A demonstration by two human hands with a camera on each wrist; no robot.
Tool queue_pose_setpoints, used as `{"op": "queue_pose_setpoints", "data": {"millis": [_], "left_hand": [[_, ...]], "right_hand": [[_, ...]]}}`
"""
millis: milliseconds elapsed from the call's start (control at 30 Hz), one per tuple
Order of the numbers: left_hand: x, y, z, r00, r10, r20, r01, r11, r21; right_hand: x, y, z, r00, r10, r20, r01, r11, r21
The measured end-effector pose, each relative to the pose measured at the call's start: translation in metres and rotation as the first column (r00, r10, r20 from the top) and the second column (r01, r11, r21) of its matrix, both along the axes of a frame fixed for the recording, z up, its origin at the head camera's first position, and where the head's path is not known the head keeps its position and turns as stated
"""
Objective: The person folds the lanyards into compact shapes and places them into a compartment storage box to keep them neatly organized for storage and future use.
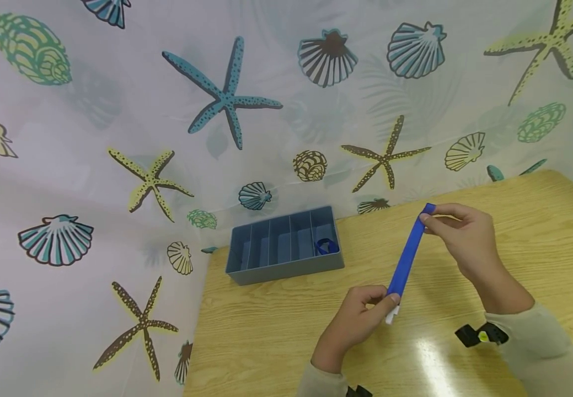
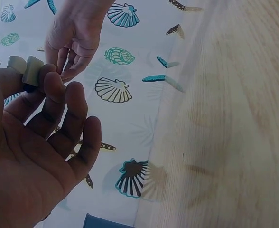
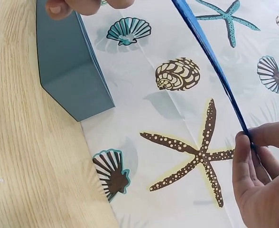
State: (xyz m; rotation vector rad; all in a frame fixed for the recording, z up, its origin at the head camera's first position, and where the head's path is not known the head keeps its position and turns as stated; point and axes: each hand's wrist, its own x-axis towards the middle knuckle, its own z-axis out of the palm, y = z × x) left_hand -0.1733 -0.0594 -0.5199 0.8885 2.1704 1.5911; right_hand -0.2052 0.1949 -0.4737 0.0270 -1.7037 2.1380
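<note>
A flat blue strap (image 1: 406, 258), folded into a narrow length, is stretched between both hands above the table. My left hand (image 1: 358, 315) pinches its lower end between thumb and fingers. Two small white end pieces (image 1: 392, 316) poke out below that thumb; in the left wrist view they appear as pale blocks (image 2: 32, 71) at the fingertips. Higher up and to the right, my right hand (image 1: 472, 237) pinches the upper end by thumb and forefinger. Edge-on in the right wrist view, the strap (image 3: 215, 66) runs taut as a thin line down to the right fingertips.
A grey-blue tray (image 1: 286, 270) with several long compartments stands at the back left of the wooden table (image 1: 266, 331). Inside its rightmost compartment lies a coiled blue band (image 1: 327, 246). A cloth (image 1: 276, 138) printed with shells and starfish hangs behind and left.
</note>
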Motion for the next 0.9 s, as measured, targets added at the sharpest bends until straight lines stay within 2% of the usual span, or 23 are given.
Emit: {"op": "queue_pose_setpoints", "data": {"millis": [200,333,433,500,733,800,900], "left_hand": [[0.0,-0.001,0.001,1.0,-0.028,0.004,0.028,1.0,0.013],[0.0,-0.001,0.0,0.999,-0.033,0.01,0.033,0.999,0.021],[0.0,-0.001,0.0,0.999,-0.035,0.031,0.034,0.999,0.025],[0.0,-0.001,-0.001,0.998,-0.03,0.051,0.029,0.999,0.024],[0.002,0.0,-0.001,0.996,-0.021,0.092,0.018,0.999,0.026],[0.002,0.0,-0.001,0.994,-0.023,0.104,0.02,0.999,0.033],[0.003,0.001,0.0,0.994,-0.026,0.11,0.022,0.999,0.04]], "right_hand": [[0.0,0.003,0.001,1.0,-0.008,-0.004,0.008,0.998,-0.058],[0.001,0.003,0.001,0.997,-0.083,-0.006,0.083,0.991,0.101],[0.002,0.001,0.002,0.985,-0.174,-0.021,0.173,0.95,0.258],[0.003,-0.001,0.003,0.977,-0.208,-0.043,0.211,0.924,0.32],[0.006,-0.007,0.005,0.952,-0.214,-0.219,0.288,0.868,0.404],[0.005,-0.007,0.006,0.947,-0.207,-0.245,0.292,0.873,0.391],[0.003,-0.005,0.006,0.952,-0.22,-0.211,0.284,0.891,0.354]]}}
